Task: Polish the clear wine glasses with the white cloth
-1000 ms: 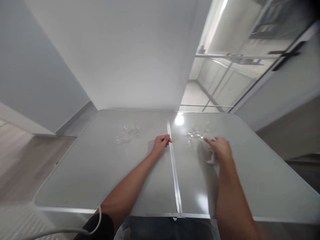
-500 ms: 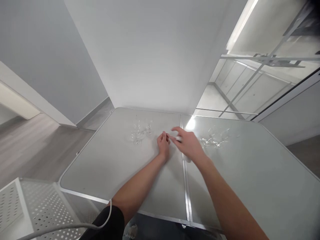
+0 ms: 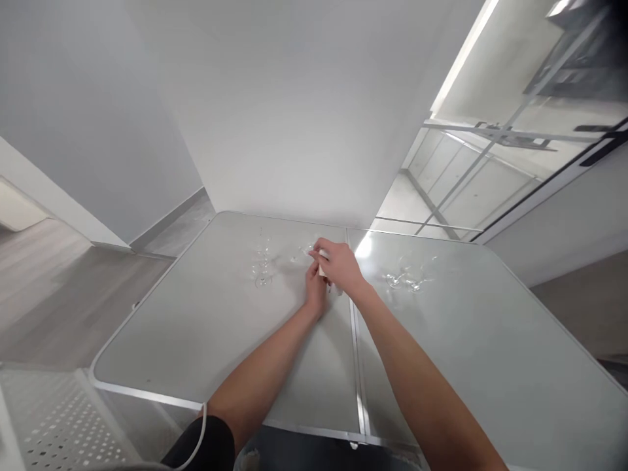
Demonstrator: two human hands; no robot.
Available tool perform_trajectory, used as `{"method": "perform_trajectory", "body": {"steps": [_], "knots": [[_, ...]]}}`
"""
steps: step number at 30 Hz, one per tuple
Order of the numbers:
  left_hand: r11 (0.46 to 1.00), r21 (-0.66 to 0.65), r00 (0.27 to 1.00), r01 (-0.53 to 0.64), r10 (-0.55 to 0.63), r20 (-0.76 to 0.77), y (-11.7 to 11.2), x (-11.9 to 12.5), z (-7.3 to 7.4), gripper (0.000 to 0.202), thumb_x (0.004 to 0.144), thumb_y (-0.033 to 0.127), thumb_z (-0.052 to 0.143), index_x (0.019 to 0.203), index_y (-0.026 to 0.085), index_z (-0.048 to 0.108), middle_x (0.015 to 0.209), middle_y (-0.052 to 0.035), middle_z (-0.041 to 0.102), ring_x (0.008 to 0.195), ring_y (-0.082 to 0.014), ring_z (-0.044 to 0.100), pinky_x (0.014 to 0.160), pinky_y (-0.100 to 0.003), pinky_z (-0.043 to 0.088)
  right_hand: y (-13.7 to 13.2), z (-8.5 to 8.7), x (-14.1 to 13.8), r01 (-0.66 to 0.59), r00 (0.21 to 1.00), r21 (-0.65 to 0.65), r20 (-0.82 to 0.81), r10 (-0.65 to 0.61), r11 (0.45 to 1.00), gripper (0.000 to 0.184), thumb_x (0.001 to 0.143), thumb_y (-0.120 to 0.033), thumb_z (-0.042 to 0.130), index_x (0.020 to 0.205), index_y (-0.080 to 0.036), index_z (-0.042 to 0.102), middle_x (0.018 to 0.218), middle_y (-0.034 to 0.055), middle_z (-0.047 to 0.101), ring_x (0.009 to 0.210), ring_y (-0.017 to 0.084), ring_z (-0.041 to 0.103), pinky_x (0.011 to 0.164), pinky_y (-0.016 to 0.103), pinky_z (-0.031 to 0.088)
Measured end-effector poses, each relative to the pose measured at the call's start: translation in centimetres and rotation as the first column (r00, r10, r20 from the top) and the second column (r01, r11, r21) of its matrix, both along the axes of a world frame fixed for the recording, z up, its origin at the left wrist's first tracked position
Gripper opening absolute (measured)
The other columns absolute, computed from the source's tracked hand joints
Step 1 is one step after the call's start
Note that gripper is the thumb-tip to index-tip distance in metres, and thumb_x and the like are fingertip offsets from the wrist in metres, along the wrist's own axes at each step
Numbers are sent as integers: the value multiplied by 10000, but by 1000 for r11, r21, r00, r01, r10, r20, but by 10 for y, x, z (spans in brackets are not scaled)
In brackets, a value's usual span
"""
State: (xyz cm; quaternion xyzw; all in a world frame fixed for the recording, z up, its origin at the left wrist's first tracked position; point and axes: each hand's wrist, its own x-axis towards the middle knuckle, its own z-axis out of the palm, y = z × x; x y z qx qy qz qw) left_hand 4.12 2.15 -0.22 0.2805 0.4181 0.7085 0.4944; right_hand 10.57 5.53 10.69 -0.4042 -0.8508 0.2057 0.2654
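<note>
Head view: right hand [image 3: 339,263] pinches a small white object [image 3: 322,269] against curled left hand [image 3: 316,288], its grip unclear, with clear transparent pieces [image 3: 263,282] at nine o'clock.

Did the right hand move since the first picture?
Yes, left: the right hand was right of the table seam; now its fingers are past it, by the left hand.

Glare on tbl [image 3: 466,340], soft shdws, slt blur.

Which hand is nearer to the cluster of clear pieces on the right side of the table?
Right. The right hand is left of the cluster of clear pieces, near the metal seam; the left hand is also to its left, but farther away.
</note>
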Motion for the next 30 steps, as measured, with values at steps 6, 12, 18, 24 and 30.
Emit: {"method": "perform_trajectory", "body": {"steps": [6,12,18,24,30], "knots": [[955,197,945,223,-262,197,-2,8,16,499,782,535,758,1151,218,647,1123,-87,663,921,-161,642,725,-260,517,-21,-26,76,175,887,-155,-404,-224,972,306,910,-469,542,862,-192,662,794,24,707,683,159,575,657,262,439],[958,178,938,225,-262,226,-3,5,15,475,790,527,761,1143,225,660,1232,-91,642,1022,-184,655,868,-319,532,-36,-47,89,-3,851,-286,-503,-148,958,308,880,-489,629,940,-195,702,812,17,711,661,142,568,664,263,460],[972,188,962,140,-179,207,0,-2,8,398,862,530,680,1149,255,668,1283,-88,631,1065,-194,650,910,-372,546,-30,-56,105,36,520,-499,-730,-443,866,619,946,-661,413,1341,-211,570,1105,71,660,698,143,612,638,291,506],[968,227,981,103,-137,137,1,0,7,364,825,527,723,1049,240,712,1229,-85,655,1055,-200,655,931,-371,542,-36,-51,110,316,647,-364,-593,-480,876,661,958,-694,334,1344,-237,616,1079,82,648,1011,220,610,904,352,490],[973,212,994,88,-100,45,0,3,7,361,819,511,733,1029,218,728,1212,-101,670,993,-205,678,894,-355,547,-34,-59,106,310,530,-561,-569,-629,768,661,940,-696,365,1304,-212,632,1101,96,692,973,231,642,851,348,513]]}}
